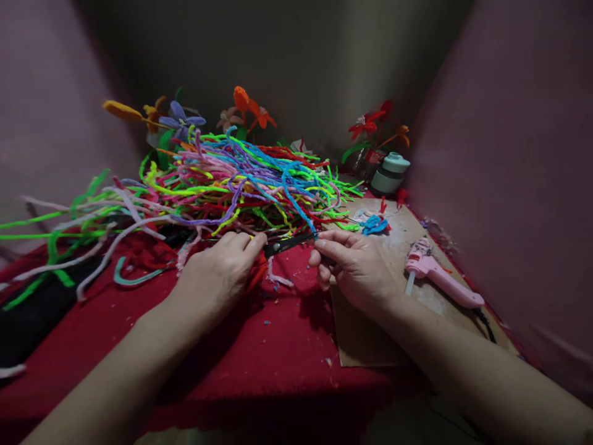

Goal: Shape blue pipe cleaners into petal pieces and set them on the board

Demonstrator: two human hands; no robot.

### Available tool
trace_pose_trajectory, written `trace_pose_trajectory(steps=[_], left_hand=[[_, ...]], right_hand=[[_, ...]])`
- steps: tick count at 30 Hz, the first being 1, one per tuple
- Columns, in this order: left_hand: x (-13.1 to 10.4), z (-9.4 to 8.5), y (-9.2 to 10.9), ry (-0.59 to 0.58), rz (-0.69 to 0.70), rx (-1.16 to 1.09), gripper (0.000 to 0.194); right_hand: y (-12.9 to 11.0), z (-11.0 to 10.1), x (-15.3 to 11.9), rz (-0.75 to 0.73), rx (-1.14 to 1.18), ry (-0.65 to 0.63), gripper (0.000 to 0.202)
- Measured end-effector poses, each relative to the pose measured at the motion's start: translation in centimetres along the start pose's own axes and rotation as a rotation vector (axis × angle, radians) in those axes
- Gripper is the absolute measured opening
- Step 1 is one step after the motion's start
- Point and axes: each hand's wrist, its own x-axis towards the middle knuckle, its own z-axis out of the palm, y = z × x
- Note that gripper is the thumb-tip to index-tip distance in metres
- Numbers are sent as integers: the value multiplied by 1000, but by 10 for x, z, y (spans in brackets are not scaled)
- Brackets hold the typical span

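Note:
My left hand (222, 262) is closed around the red handles of a pair of scissors (290, 243). Their dark blades point right, and the tips lie at the fingertips of my right hand (354, 259). Thumb and forefinger of that hand pinch the end of a blue pipe cleaner (295, 201), which bends down from the heap. Whether the blades are around the pipe cleaner or only beside it, I cannot tell. Behind both hands spreads a large tangled heap of coloured pipe cleaners (222, 179). A blue shaped pipe-cleaner piece (374, 225) lies just beyond my right hand.
A pink glue gun (440, 278) rests on a brown board (365, 334) at the right, its cord trailing off. A teal-lidded jar (390, 173) and red pipe-cleaner flowers (368, 125) stand at the back. Scraps dot the red cloth (231, 364). A black item (41, 309) lies left.

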Motion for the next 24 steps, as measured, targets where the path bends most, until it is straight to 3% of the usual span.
trace_pose_trajectory(steps=[10, 13, 19, 22, 24], left_hand=[[1, 4, -6, 82, -70, -225, 37], [-1, 4, -14, 14, -124, -196, 37], [0, 12, -28, -208, -80, -176, 36], [6, 12, -26, -217, -47, -281, 36], [12, 5, -18, -159, -61, -411, 35]], right_hand=[[0, 2, -1, 24, 15, -22, 10], [-1, 1, 1, 18, 78, -21, 11], [-1, 0, 4, -28, 125, -48, 10], [-1, 1, 3, -26, 124, -39, 8], [-2, 1, 1, -19, 112, -50, 10]])
